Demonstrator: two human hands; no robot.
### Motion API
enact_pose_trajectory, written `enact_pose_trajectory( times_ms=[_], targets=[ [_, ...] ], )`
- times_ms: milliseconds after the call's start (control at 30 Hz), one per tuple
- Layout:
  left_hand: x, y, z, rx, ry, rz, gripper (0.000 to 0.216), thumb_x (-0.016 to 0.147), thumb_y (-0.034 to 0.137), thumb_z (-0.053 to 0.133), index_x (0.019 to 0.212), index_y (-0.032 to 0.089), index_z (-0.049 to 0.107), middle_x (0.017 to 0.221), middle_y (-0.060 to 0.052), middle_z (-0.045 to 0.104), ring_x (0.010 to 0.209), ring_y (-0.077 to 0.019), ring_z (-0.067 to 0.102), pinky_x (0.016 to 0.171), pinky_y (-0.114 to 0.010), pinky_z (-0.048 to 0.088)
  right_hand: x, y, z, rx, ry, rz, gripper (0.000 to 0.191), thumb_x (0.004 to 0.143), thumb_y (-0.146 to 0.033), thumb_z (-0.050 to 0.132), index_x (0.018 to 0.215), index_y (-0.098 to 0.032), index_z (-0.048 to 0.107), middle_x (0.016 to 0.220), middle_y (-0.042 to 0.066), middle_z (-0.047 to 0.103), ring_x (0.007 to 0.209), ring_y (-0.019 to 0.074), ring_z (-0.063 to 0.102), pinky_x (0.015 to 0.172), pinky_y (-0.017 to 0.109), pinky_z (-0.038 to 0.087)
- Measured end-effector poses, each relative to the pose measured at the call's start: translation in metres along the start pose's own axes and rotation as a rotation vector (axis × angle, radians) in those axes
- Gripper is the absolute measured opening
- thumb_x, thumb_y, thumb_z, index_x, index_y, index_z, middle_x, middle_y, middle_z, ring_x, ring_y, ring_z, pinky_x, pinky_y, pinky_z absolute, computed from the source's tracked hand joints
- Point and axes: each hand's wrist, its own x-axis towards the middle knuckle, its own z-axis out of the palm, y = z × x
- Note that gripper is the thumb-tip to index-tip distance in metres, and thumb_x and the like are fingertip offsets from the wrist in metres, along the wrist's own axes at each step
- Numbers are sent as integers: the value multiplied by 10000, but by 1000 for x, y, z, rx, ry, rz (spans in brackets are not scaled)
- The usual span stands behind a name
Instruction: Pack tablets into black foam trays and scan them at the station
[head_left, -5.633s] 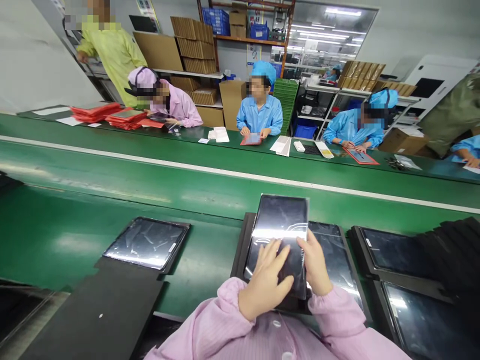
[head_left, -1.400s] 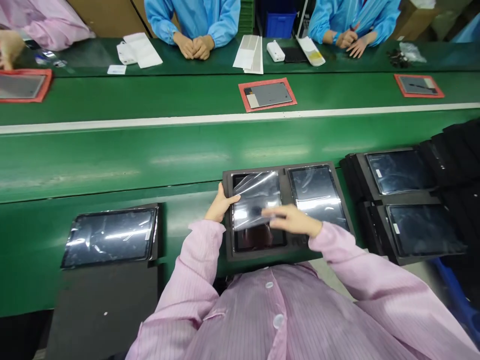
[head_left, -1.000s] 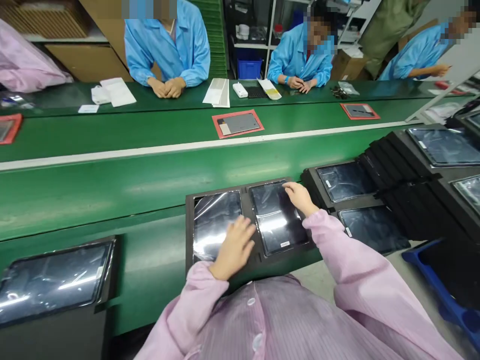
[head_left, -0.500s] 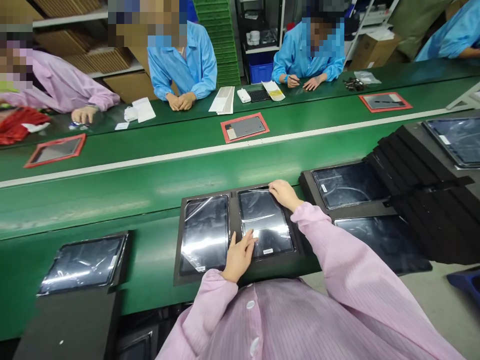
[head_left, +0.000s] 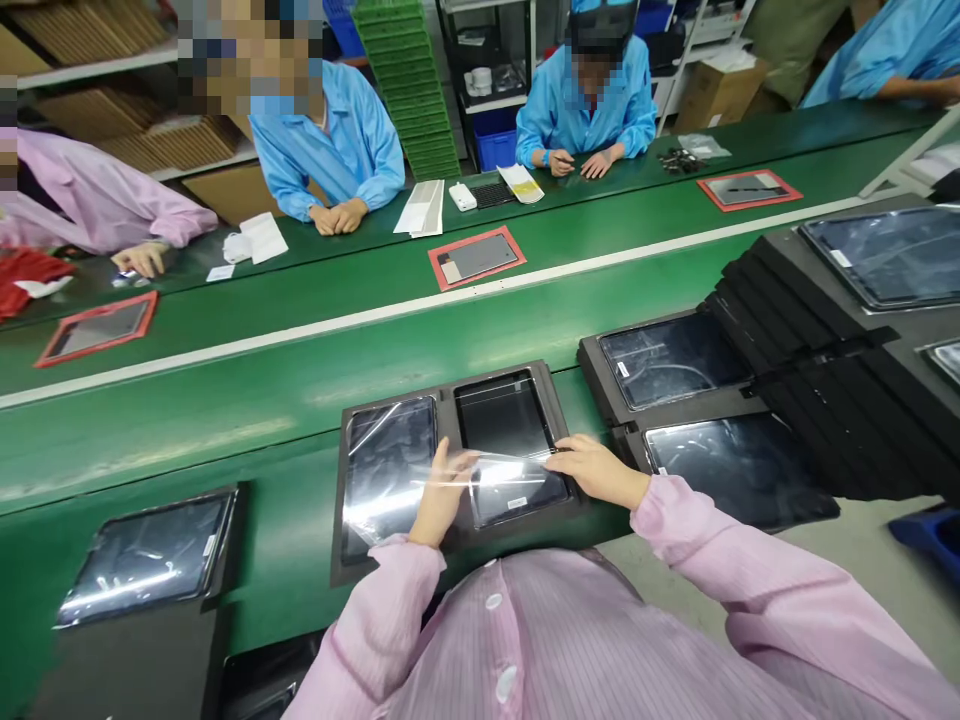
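A clear plastic film (head_left: 504,470) is stretched between my hands, folded back from the upper half of a tablet-like screen panel (head_left: 501,415). My left hand (head_left: 441,490) pinches the film's left edge, and my right hand (head_left: 592,468) pinches its right edge. The bared upper part of the panel looks darker; film and a small white label cover its lower part. It lies in the right recess of a dark foam tray (head_left: 444,408). In the tray's left recess rests a second panel (head_left: 390,475), still under shiny film.
Two more film-covered panels (head_left: 671,358) lie at right beside a stack of black foam trays (head_left: 832,410). Another panel (head_left: 150,555) sits at left on foam. Red-framed parts (head_left: 478,258) lie on the green conveyor (head_left: 315,350). Co-workers in blue (head_left: 337,150) sit opposite.
My right hand has come down from the panel's top corner, drawing the film back toward me. My left hand has risen slightly and closed on the film. The view has shifted slightly.
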Motion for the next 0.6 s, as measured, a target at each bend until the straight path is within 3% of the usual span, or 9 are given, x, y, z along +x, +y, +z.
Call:
enact_pose_trajectory(
  times_ms=[67, 167, 233, 300, 367, 467, 533, 600],
  targets=[
    [13, 5, 2, 172, -14, 92, 741, 772, 199, 501, 1446, 176, 195, 1221, -101, 643, 1225, -201, 519, 1061, -418, 345, -3, 0, 7, -69, -40, -166, 468, 817, 51, 360, 1161, -139, 614, 1044, 95, 702, 1037, 182, 618, 885, 341, 499],
    [31, 11, -1, 529, -115, 211, 690, 728, 35, 374, 1398, 199, 341, 1234, -69, 639, 1244, -170, 502, 1106, -436, 271, 2, -6, 5, -221, -58, -261, 486, 837, 35, 419, 1246, -184, 566, 1248, 109, 609, 1171, 201, 545, 951, 388, 465],
    [38, 13, -5, 713, -175, 248, 690, 676, -20, 326, 1312, 209, 467, 1242, -54, 628, 1226, -161, 519, 1118, -455, 239, 14, -10, -1, -307, -54, -242, 381, 850, -7, 486, 1131, -213, 641, 1356, 106, 522, 1274, 249, 449, 1030, 482, 382],
    [41, 13, -9, 795, -216, 268, 707, 643, -39, 312, 1279, 203, 504, 1273, -47, 600, 1233, -154, 512, 1117, -456, 245, 34, -12, -8, -251, -67, -184, 212, 842, -52, 553, 884, -192, 705, 1362, 91, 519, 1304, 273, 405, 1079, 520, 297],
    [41, 12, -12, 800, -246, 281, 720, 626, -39, 315, 1276, 202, 510, 1281, -38, 589, 1237, -153, 508, 1105, -446, 275, 59, -11, -14, -25, -59, -8, 151, 786, -91, 654, 666, -180, 678, 1265, 66, 604, 1276, 271, 433, 1100, 486, 266],
    [45, 12, -17, 735, -253, 297, 721, 612, -21, 329, 1272, 197, 525, 1248, -37, 612, 1194, -168, 546, 1082, -433, 323, 94, -4, -20, 269, 73, 392, 139, 754, -141, 694, 629, -184, 654, 1066, 50, 694, 1159, 240, 522, 1054, 415, 335],
    [48, 13, -20, 664, -241, 296, 711, 596, -8, 345, 1251, 177, 551, 1210, -51, 639, 1180, -189, 559, 1072, -439, 344, 108, 4, -22, 322, 160, 568, 146, 834, -194, 596, 700, -171, 651, 992, 60, 698, 1051, 217, 578, 963, 372, 421],
    [50, 16, -20, 605, -241, 291, 672, 585, -6, 346, 1171, 184, 615, 1193, -53, 651, 1198, -196, 549, 1081, -453, 335, 111, 10, -24, 354, 199, 687, 285, 934, -262, 403, 813, -152, 636, 952, 70, 690, 918, 180, 626, 825, 316, 493]
  ],
)
